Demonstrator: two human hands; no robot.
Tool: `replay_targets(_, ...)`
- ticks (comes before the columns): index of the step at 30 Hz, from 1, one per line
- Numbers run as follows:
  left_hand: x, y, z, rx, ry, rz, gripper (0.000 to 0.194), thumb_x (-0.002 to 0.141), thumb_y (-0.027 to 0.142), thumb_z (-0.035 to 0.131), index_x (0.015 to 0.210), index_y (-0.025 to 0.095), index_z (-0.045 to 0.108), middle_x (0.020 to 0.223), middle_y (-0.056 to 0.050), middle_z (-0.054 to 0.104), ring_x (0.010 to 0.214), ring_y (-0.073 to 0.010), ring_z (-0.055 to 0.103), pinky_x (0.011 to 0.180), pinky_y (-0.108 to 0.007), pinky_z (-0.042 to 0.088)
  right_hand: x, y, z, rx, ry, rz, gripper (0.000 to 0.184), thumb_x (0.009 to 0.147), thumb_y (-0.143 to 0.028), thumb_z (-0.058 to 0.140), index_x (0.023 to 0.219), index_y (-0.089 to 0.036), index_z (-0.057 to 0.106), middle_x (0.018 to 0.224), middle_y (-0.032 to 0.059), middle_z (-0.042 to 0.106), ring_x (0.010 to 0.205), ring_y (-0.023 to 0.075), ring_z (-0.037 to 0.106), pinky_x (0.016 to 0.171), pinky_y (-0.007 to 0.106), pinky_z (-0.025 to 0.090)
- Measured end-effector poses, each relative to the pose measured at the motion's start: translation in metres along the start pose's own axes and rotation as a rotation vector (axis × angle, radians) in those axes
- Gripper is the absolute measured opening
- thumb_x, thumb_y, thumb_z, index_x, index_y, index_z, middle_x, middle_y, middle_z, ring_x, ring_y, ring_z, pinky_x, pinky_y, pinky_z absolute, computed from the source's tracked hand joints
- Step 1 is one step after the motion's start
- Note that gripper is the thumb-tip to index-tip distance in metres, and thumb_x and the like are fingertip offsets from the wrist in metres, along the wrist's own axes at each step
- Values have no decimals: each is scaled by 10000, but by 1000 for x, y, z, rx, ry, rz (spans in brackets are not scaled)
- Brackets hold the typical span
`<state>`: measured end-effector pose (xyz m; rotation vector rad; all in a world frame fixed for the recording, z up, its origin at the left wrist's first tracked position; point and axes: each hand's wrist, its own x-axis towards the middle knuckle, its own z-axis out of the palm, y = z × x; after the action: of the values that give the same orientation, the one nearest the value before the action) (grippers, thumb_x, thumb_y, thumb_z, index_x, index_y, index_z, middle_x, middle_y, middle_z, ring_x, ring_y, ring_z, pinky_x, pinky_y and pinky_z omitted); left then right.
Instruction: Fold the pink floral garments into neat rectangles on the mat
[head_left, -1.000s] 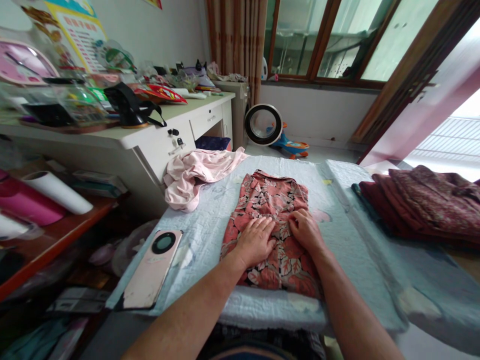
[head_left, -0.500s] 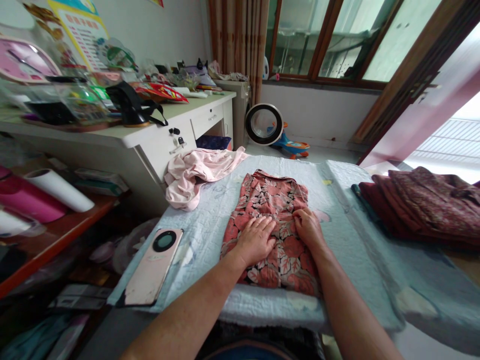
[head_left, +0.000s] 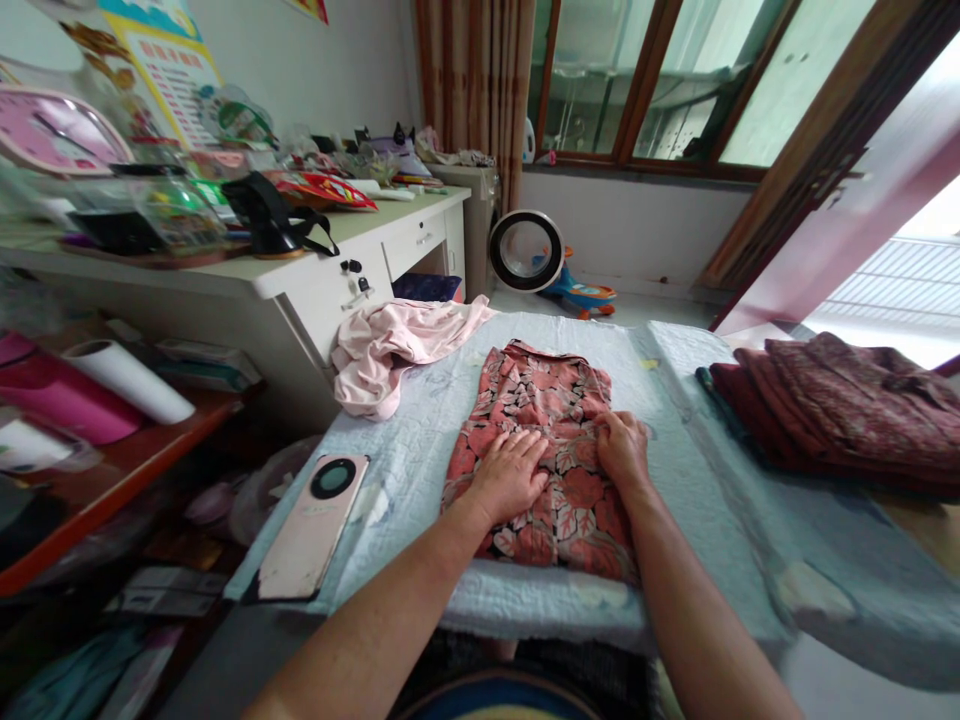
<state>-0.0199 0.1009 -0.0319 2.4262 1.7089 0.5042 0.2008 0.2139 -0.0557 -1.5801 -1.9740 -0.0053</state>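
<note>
A red floral shirt [head_left: 540,400], folded into a long rectangle, lies on the pale blue cloth [head_left: 420,470] covering the table in front of me. Flat on its middle-left part rests my left hand [head_left: 511,474], fingers stretched out over the fabric. At the shirt's right edge, my right hand [head_left: 624,447] has its fingers bent and closed on the fabric; the fingertips are partly hidden. A crumpled pink garment [head_left: 397,345] lies beyond the shirt to the left. Nearer on the left is a phone [head_left: 311,535], its camera side up.
A stack of folded dark red clothes [head_left: 847,410] sits at the right. To the left stand a cluttered desk [head_left: 300,300] and a low red-brown shelf [head_left: 202,425] with a pink bottle [head_left: 67,395]. Past the table are an open washing machine door [head_left: 526,250] and a blue ride-on toy [head_left: 577,290].
My right hand has shifted slightly right to the shirt's edge, and its fingers have curled in. My left hand stays pressed on the shirt. The view has moved a little.
</note>
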Motion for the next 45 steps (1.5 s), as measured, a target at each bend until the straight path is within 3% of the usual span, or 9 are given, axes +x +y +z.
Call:
replay_targets(6, -1, -2, 3, 11, 28, 10, 535, 956, 396, 495, 1451, 204, 427, 1543, -80, 435, 1435, -237, 361, 1208, -467, 260, -2, -15, -8, 55, 82, -72, 258, 821, -163, 468, 987, -205, 660, 969, 74, 610, 950, 225, 535, 917, 352, 398)
replay_targets(12, -2, 2, -1, 29, 96, 42, 549, 929, 344, 544, 1444, 196, 431, 1540, -87, 428, 1433, -255, 349, 1210, -480, 251, -4, -23, -1, 78, -117, -134, 174, 854, -211, 472, 846, -201, 646, 899, 64, 633, 853, 191, 566, 795, 286, 423)
replay_targets(19, -5, 9, -13, 21, 137, 105, 303, 901, 260, 585, 1199, 214, 602, 1353, -81, 554, 1321, -252, 443, 1173, -451, 327, -2, -23, -1, 61, -117, -85, 214, 847, -230, 471, 859, -205, 684, 913, 66, 671, 847, 191, 582, 761, 281, 425)
replay_targets(26, -4, 10, -13, 21, 74, 150, 244, 910, 226, 562, 1149, 210, 608, 1226, -69, 625, 1191, -233, 533, 1105, -421, 395, 5, -8, 2, 438, -100, 85, 222, 760, -322, 486, 781, -213, 678, 816, 43, 715, 752, 203, 612, 755, 318, 471)
replay_targets(30, -3, 10, -12, 12, 45, 136, 260, 905, 223, 564, 1161, 207, 608, 1243, -71, 634, 1186, -232, 548, 1088, -415, 409, 6, -5, -3, 582, -161, 115, 258, 736, -353, 491, 803, -194, 683, 829, 51, 721, 765, 210, 627, 764, 336, 488)
replay_targets(37, -3, 11, -13, 9, 27, 134, 247, 920, 220, 536, 1154, 193, 613, 1258, -78, 637, 1184, -227, 565, 1105, -408, 403, 10, -1, -22, 586, -346, 81, 307, 732, -266, 523, 979, -165, 676, 927, 71, 711, 836, 212, 641, 807, 361, 505)
replay_targets(40, -3, 8, -14, -13, -9, 132, 291, 940, 221, 518, 1215, 171, 600, 1323, -86, 619, 1240, -215, 549, 1138, -383, 376, 6, -1, -42, 494, -334, -18, 343, 746, -248, 564, 1067, -167, 654, 1028, 93, 695, 931, 229, 638, 820, 355, 506)
replay_targets(42, -4, 5, -19, -34, -44, 146, 333, 957, 242, 511, 1274, 160, 575, 1378, -92, 593, 1289, -206, 523, 1161, -373, 352, -4, -7, -62, 378, -329, -200, 287, 785, -266, 592, 1050, -178, 658, 1036, 93, 682, 979, 236, 619, 869, 358, 486)
replay_targets(45, -13, 3, -36, -51, -77, 168, 398, 950, 303, 545, 1323, 165, 546, 1417, -104, 565, 1325, -220, 497, 1169, -403, 337, -28, -22, -96, 254, -449, -413, 199, 836, -229, 558, 1010, -197, 649, 1030, 80, 645, 992, 215, 585, 897, 339, 463)
